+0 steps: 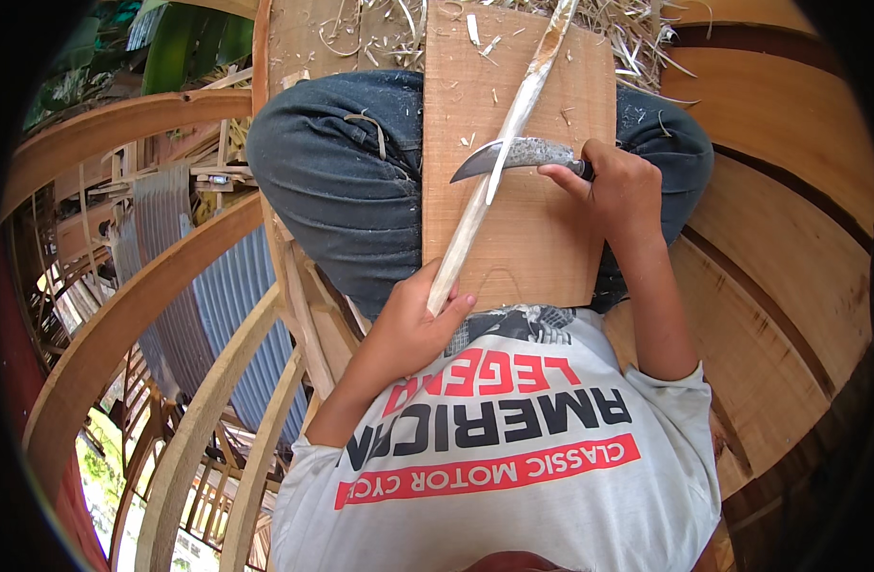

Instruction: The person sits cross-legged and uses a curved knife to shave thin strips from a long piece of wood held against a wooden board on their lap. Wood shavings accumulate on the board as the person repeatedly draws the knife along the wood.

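Observation:
A pale, partly peeled wooden stick (468,226) slants across a flat board (542,238) that lies over my lap. Around its near end my left hand (421,310) is closed, close to my shirt. My right hand (620,183) grips a knife (542,153) with a dark, curved blade pointing left. The blade crosses the stick about midway, and a thin sliver (495,181) of wood stands off the stick there. Farther up, brown bark or staining still shows on the stick, whose far end runs out of the top of the view.
Curly shavings (637,43) pile beyond the board, and a few chips (473,30) lie on it. My bent legs (342,181) flank the board. Curved wooden rails (132,315) stand at left, with corrugated metal sheets (242,315) below. Wooden planks (771,238) rise at right.

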